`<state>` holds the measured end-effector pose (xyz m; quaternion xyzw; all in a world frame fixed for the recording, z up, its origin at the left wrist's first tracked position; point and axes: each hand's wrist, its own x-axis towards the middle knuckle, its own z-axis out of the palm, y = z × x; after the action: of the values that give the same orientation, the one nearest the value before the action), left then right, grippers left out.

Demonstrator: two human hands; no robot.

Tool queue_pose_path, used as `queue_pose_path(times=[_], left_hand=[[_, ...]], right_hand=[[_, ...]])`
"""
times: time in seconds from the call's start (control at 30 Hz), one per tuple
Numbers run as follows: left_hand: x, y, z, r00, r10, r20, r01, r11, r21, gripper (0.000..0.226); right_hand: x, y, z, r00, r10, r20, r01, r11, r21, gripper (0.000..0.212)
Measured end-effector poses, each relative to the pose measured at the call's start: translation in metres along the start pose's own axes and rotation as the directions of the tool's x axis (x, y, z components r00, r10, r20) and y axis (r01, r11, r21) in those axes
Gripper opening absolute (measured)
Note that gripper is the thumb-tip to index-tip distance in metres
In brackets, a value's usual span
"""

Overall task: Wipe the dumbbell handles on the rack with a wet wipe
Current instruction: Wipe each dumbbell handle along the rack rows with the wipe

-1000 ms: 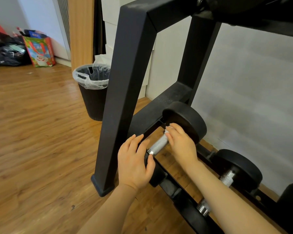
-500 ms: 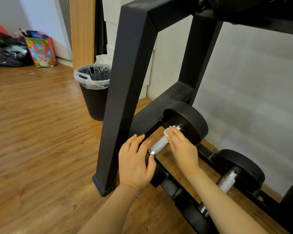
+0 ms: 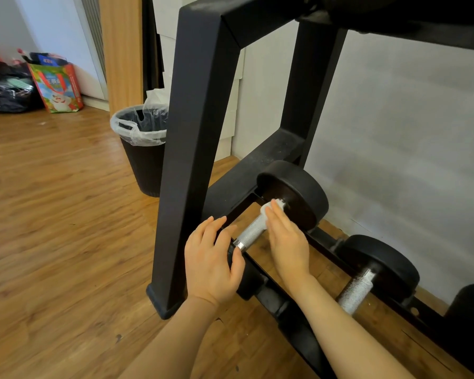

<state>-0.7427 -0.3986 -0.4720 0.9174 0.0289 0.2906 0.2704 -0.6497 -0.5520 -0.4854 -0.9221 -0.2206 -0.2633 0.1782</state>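
Note:
A black dumbbell [image 3: 298,192] lies on the lowest tier of the black rack [image 3: 200,110]. Its knurled silver handle [image 3: 251,233] shows between my hands. My right hand [image 3: 286,242] presses a white wet wipe [image 3: 268,207] around the far end of that handle, close to the far weight plate. My left hand [image 3: 212,261] rests over the near weight plate, fingers spread across it. A second dumbbell [image 3: 381,266] with a silver handle [image 3: 356,292] lies to the right, partly hidden by my right forearm.
A black waste bin [image 3: 143,160] with a clear plastic liner stands on the wooden floor behind the rack's front leg. A colourful bag [image 3: 56,86] and dark bags sit at the far left wall. A grey wall is behind the rack.
My right hand has slid the wipe along the handle away from me, up to the far weight plate. My left hand has stayed on the near plate.

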Motion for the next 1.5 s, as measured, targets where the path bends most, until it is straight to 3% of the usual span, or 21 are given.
queue_pose_path(times=[0.1, 0.43, 0.63, 0.9, 1.07, 1.17, 1.33, 1.43, 1.5], left_hand=[[0.001, 0.001, 0.001, 1.000, 0.007, -0.006, -0.007, 1.000, 0.000, 0.045], [0.001, 0.001, -0.001, 1.000, 0.002, -0.019, -0.002, 1.000, -0.009, 0.046], [0.002, 0.001, -0.001, 1.000, 0.016, -0.027, -0.017, 1.000, -0.004, 0.046], [0.003, 0.000, 0.001, 0.999, 0.022, -0.043, -0.023, 1.000, -0.019, 0.045], [0.002, 0.000, 0.001, 0.999, 0.018, -0.041, -0.019, 1.000, -0.022, 0.046], [0.000, 0.000, 0.001, 1.000, 0.008, -0.028, -0.008, 1.000, -0.006, 0.046], [0.001, -0.001, 0.001, 1.000, 0.018, -0.023, -0.018, 1.000, -0.011, 0.046], [0.002, -0.001, 0.001, 1.000, 0.016, -0.021, -0.016, 1.000, -0.005, 0.046], [0.002, -0.001, 0.000, 0.999, 0.030, -0.027, -0.030, 1.000, 0.000, 0.046]], right_hand=[[-0.004, -0.002, 0.001, 0.997, -0.071, 0.018, 0.071, 0.997, 0.033, 0.060], [-0.004, 0.004, 0.002, 0.995, 0.099, -0.020, -0.099, 0.995, 0.009, 0.062], [-0.016, -0.005, 0.003, 1.000, 0.004, -0.026, -0.001, 0.995, 0.095, 0.061], [-0.003, -0.009, 0.001, 0.978, 0.195, -0.073, -0.180, 0.968, 0.176, 0.051], [0.001, -0.022, 0.000, 0.974, 0.222, -0.052, -0.206, 0.953, 0.222, 0.044], [-0.003, -0.033, -0.001, 0.916, 0.388, -0.099, -0.345, 0.891, 0.296, 0.038], [0.009, -0.056, 0.000, 0.681, 0.724, -0.113, -0.538, 0.599, 0.593, 0.030], [0.014, -0.055, 0.001, 0.647, 0.755, -0.108, -0.551, 0.561, 0.618, 0.028], [0.012, -0.053, 0.003, 0.664, 0.740, -0.110, -0.555, 0.586, 0.590, 0.028]])
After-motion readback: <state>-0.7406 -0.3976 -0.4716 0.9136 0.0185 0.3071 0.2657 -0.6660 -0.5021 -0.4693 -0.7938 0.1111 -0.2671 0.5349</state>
